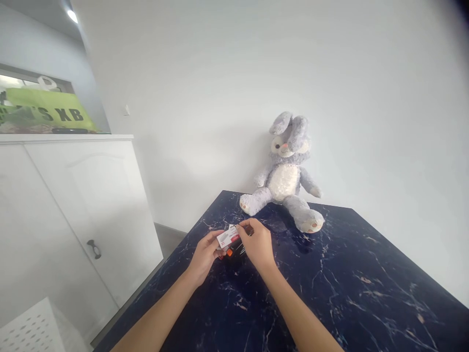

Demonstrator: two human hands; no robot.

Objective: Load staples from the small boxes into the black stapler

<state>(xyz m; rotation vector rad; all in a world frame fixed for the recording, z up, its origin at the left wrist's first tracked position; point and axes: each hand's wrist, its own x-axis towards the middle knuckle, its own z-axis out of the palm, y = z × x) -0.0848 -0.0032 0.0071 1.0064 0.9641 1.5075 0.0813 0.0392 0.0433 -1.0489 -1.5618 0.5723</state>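
Observation:
My left hand (205, 254) is closed around the left end of a small white box (227, 236) with red print and a grey picture on it. At the box's upper right end, where a white flap seems to stick up, the fingers of my right hand (258, 243) are pinched together. Just below the box is a dark object with an orange part (229, 252). My hands and the box partly cover it, so its kind is unclear.
A grey plush rabbit (284, 181) sits against the wall on the dark blue marbled table (351, 288). To the left stands a white cabinet (110, 195) with a green bag (54, 108) on top. A white perforated container (31, 327) is at the lower left.

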